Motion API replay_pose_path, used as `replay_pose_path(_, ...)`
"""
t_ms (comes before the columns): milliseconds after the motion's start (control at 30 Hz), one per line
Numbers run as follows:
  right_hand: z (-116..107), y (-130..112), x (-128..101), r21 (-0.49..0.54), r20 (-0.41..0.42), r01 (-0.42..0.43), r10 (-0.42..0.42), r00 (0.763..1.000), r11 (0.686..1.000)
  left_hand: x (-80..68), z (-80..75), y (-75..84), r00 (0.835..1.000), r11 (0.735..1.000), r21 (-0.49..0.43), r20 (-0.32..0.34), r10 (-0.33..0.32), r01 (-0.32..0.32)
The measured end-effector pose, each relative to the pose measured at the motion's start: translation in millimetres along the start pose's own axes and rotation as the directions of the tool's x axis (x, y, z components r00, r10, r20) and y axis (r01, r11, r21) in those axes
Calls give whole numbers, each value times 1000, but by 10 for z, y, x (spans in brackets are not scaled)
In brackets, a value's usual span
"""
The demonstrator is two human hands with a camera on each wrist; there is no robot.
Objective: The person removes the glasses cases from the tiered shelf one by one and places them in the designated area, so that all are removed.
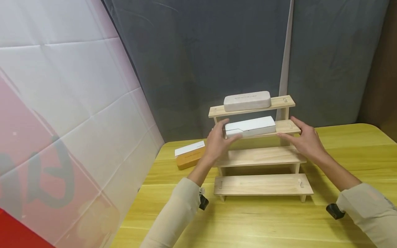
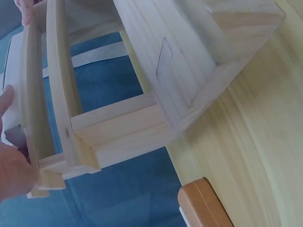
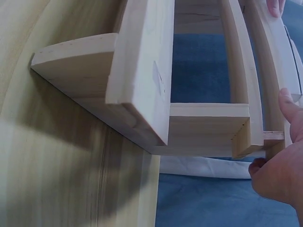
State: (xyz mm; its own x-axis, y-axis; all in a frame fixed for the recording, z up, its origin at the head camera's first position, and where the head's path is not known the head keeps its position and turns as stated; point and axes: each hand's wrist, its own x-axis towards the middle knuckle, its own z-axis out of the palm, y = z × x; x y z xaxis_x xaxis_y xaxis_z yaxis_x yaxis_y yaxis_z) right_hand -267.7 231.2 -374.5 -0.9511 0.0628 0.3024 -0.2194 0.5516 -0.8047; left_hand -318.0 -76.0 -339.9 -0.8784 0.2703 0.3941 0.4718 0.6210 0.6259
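Observation:
A white glasses case [image 1: 251,126] with a flap lid lies on the second board from the top of a wooden stepped rack [image 1: 262,156]. My left hand [image 1: 217,141] holds the case's left end, thumb along the front and fingers behind. At the board's right end, my right hand [image 1: 305,139] pinches the wood, its thumb at the front edge and index finger at the back. The right wrist view shows that thumb against the board, with other fingers curled below. On the top board sits a cream glasses case [image 1: 247,101].
On the table [image 1: 248,220], left of the rack, lie an orange-brown case [image 1: 190,158] and a white flat case [image 1: 189,148] side by side. A dark grey curtain [image 1: 201,62] hangs behind the table, and a white printed sheet [image 1: 77,86] at left.

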Motion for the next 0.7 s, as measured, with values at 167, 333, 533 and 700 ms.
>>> replay_pose_path(167,-1,-26,-9,-5,2,3,-3,1000,1000,-1,-51,-9,998,1000,-3,55,-7,7)
replay_pose_path(333,-11,-24,-10,-7,11,3,-3,1000,1000,-3,-75,-7,996,1000,-9,85,2,-1)
replay_pose_path(533,-18,-24,-9,-7,15,9,-9,1000,1000,1,-72,-18,997,1000,-15,79,11,-9)
replay_pose_path(700,-19,-28,-15,2,17,15,-15,1000,1000,4,-73,-13,997,1000,-24,80,7,-5)
